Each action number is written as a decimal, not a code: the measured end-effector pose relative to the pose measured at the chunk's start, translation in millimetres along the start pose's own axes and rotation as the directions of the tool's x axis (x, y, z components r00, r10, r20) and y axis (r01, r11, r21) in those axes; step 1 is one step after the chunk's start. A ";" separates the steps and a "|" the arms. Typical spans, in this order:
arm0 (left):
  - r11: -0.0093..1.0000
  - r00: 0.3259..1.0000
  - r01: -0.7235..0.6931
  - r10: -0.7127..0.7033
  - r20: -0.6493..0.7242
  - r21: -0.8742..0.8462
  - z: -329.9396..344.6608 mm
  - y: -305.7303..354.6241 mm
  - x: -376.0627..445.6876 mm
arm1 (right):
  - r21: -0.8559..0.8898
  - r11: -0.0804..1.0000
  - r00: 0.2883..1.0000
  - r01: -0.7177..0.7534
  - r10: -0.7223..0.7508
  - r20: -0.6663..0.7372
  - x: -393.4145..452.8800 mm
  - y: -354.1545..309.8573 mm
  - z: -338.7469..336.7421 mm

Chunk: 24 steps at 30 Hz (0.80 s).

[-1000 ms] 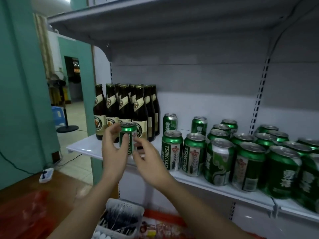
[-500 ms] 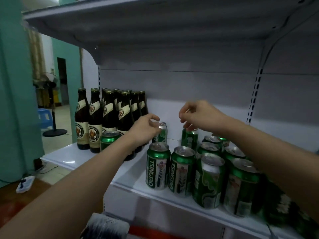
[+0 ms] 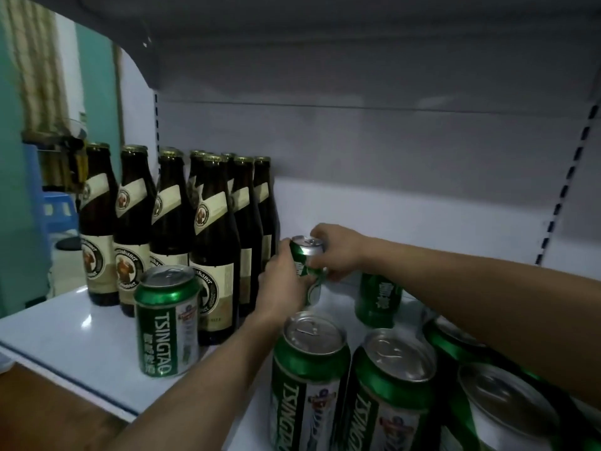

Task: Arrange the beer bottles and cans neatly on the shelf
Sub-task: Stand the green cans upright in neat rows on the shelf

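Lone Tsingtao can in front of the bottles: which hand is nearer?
Left. The left hand grips the raised can just right of the lone Tsingtao can; the right hand holds the raised can's far side.

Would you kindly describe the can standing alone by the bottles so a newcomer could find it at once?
Start at the cluster of brown beer bottles at the left end of the white shelf. Directly in front of them, near the shelf's front edge, stands one upright green Tsingtao can. Unlike the other cans, which crowd together to the right, it stands by itself and neither hand touches it.
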<state>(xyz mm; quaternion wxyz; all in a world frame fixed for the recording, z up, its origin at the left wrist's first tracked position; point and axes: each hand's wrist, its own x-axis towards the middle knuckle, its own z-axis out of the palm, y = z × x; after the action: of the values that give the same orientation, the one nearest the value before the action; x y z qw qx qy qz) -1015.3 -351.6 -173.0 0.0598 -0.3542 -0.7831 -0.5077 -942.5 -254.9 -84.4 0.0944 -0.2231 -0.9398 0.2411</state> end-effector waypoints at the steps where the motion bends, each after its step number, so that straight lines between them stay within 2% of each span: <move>1: 1.000 1.000 -0.014 0.014 -0.015 0.008 1.5 -2.0 -1.2 | -0.036 0.999 0.999 0.039 -0.040 -0.022 3.8 2.9 2.4; 4: 0.998 0.998 -0.059 0.061 -0.033 0.037 4.4 -7.9 -6.0 | -0.024 0.997 0.994 0.079 -0.081 -0.073 8.8 11.6 4.1; 10: 0.999 0.999 -0.046 0.046 0.021 0.027 -3.5 -9.3 -2.4 | 0.143 0.989 1.000 0.026 -0.025 -0.013 -1.3 5.3 -12.0; 12: 0.985 0.981 -0.172 0.173 -0.087 0.014 -11.1 -2.2 -5.1 | 0.135 0.991 0.999 0.014 -0.007 -0.053 -9.3 3.7 -33.5; 14: 0.907 0.891 -0.419 0.402 -0.210 -0.039 -18.1 9.7 -6.7 | 0.104 0.994 0.995 0.010 0.000 -0.103 -21.0 9.2 -54.7; 15: 0.856 0.848 -0.508 0.480 -0.223 -0.092 -18.9 15.4 -5.8 | 0.084 0.996 0.991 0.010 0.001 -0.132 -27.1 14.9 -62.3; 16: 0.819 0.835 -0.546 0.516 -0.190 -0.175 -17.7 20.9 -3.6 | 0.059 0.998 0.986 0.010 0.000 -0.166 -31.5 21.3 -67.4; 17: 0.816 0.861 -0.506 0.499 -0.102 -0.280 -15.7 27.8 -0.4 | 0.027 1.000 0.978 0.009 -0.003 -0.206 -35.7 28.2 -69.6; 19: 0.841 0.893 -0.285 0.407 0.193 -0.459 -6.3 40.4 7.1 | -0.086 0.996 0.953 0.016 -0.041 -0.299 -41.4 40.8 -68.6; 21: 0.917 0.838 -0.197 0.341 0.426 -0.347 8.5 44.4 13.6 | -0.247 0.969 0.931 0.023 -0.111 -0.347 -44.4 49.4 -64.5; 22: 0.937 0.813 -0.177 0.312 0.492 -0.303 16.4 42.9 14.1 | -0.311 0.950 0.932 0.026 -0.135 -0.336 -44.9 51.9 -63.0; 24: 0.927 0.797 -0.099 0.291 0.530 -0.361 31.4 35.8 11.2 | -0.375 0.927 0.953 0.021 -0.132 -0.273 -45.0 53.5 -61.8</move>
<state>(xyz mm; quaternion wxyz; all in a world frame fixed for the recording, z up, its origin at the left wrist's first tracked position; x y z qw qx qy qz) -993.2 -311.4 -155.9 -0.1836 -0.5751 -0.6318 -0.4862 -865.1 -208.4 -60.5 0.1988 -0.2327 -0.9518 0.0210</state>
